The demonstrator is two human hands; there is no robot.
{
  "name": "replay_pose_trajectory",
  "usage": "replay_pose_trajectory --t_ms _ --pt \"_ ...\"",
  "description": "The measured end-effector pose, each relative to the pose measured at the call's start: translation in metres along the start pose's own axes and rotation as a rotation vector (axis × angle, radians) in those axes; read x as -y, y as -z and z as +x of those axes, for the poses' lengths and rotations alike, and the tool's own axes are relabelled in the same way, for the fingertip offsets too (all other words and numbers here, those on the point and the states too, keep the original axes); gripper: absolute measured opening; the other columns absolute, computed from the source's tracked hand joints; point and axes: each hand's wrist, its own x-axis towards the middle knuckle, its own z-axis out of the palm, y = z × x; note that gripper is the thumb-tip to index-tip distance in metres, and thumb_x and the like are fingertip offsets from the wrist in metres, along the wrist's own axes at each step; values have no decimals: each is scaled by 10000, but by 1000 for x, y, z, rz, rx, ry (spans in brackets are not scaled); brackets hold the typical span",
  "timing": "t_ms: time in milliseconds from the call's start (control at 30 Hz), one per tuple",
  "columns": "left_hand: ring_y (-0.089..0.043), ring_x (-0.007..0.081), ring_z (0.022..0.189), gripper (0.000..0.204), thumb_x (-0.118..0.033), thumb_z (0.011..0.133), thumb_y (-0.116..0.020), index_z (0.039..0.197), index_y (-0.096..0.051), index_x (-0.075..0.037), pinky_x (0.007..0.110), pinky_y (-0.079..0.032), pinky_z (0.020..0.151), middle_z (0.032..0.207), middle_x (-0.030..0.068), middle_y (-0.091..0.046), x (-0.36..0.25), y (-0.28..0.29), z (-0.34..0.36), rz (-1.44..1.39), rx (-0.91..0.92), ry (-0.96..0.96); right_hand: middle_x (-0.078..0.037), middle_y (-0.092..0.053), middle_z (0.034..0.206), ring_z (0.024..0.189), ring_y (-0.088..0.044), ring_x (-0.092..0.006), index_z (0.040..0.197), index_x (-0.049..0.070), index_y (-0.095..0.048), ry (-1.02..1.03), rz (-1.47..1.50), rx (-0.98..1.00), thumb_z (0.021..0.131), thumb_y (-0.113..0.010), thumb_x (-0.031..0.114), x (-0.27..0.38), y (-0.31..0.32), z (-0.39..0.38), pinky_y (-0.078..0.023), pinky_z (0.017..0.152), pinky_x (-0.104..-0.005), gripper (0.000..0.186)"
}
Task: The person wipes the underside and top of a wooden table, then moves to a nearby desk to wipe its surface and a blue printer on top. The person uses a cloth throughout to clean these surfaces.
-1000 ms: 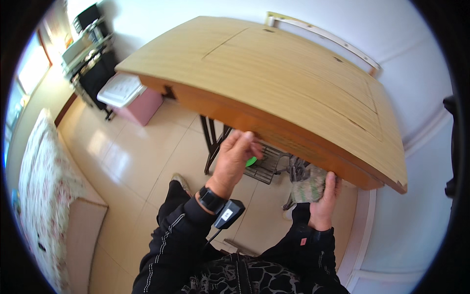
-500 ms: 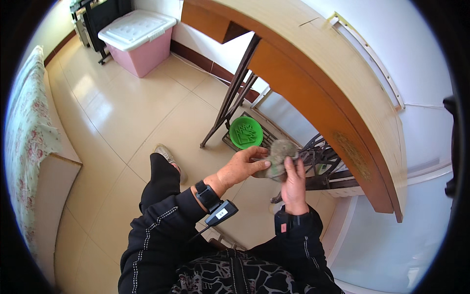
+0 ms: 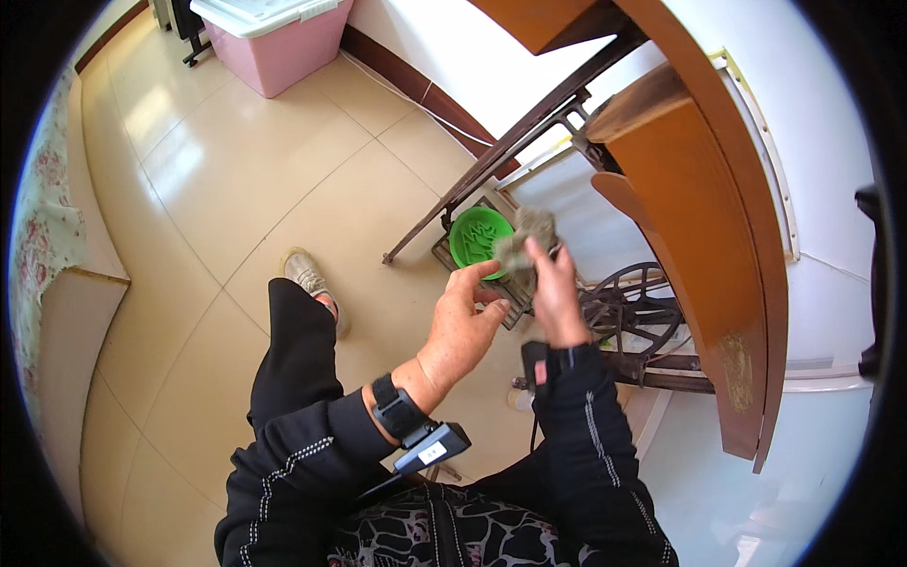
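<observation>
Tiled floor (image 3: 170, 321); R hand (image 3: 557, 298) gripping grey rag (image 3: 531, 234); L hand (image 3: 455, 331) half-open, empty; wrist box (image 3: 453, 438) w/ white lbl (image 3: 433, 454).

Rag (image 3: 529, 236): dull grey-brown, blurred. Bowl (image 3: 461, 242): bright green, darker green zigzag shapes inside. My 2 sleeves (image 3: 302, 463): black, white dashed stitching; pink tag (image 3: 541, 372) on my right cuff. My top (image 3: 472, 537): black with grey web-like print. My trouser leg (image 3: 300, 331): plain black. My left shoe (image 3: 302, 270): pale beige-grey. Wrist strap (image 3: 395, 408): black. Desk (image 3: 680, 180): orange-brown front, pale scuffed patch. Wheel (image 3: 642, 307): dark. Storage box (image 3: 274, 57): pink, white lid. Floor tiles (image 3: 265, 189): glossy beige. Draped cloth (image 3: 42, 236): pale, pinkish-red floral.
</observation>
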Motion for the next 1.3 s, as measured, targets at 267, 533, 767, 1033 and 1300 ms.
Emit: replay_pose_trajectory --t_ms 267,533,767,1033,1300 --pt "-581 101 983 361 -91 954 -594 1302 -534 -16 255 -480 849 1068 74 -644 -30 10 -6 -77 166 233 -132 -642 1175 997 -602 -199 1249 -57 -544 502 -210 -339 950 -632 173 -1 0 164 -485 862 -346 388" --pt "-591 113 1017 240 -59 970 -550 1207 -562 -22 265 -474 864 1211 46 -618 -34 12 -5 -197 188 319 -210 -661 1048 956 -635 -316 1099 -82 -591 745 -450 -677 857 -712 182 6 -29 212 -488 860 -386 379" --pt "-606 124 1023 219 -60 964 -570 1180 -566 -26 267 -478 861 1265 62 -612 -35 14 -7 -272 224 371 -230 -575 1054 1021 -555 -403 1067 -40 -560 623 -539 -523 779 -723 139 -54 -28 220 -438 903 -460 376" --pt "-604 107 976 197 -68 969 -584 1164 -582 -40 256 -484 834 1169 47 -639 -35 14 -5 -306 210 362 -235 -644 948 933 -602 -435 969 -11 -618 353 -761 -283 709 -776 144 -166 -23 228 -479 834 -495 342" --pt "-610 132 1013 187 -78 972 -585 1156 -575 -46 272 -482 846 1232 72 -635 -36 16 -7 -352 228 379 -179 -599 1039 978 -587 -369 1025 10 -589 609 -720 -467 754 -770 116 -113 -17 193 -462 884 -445 342"
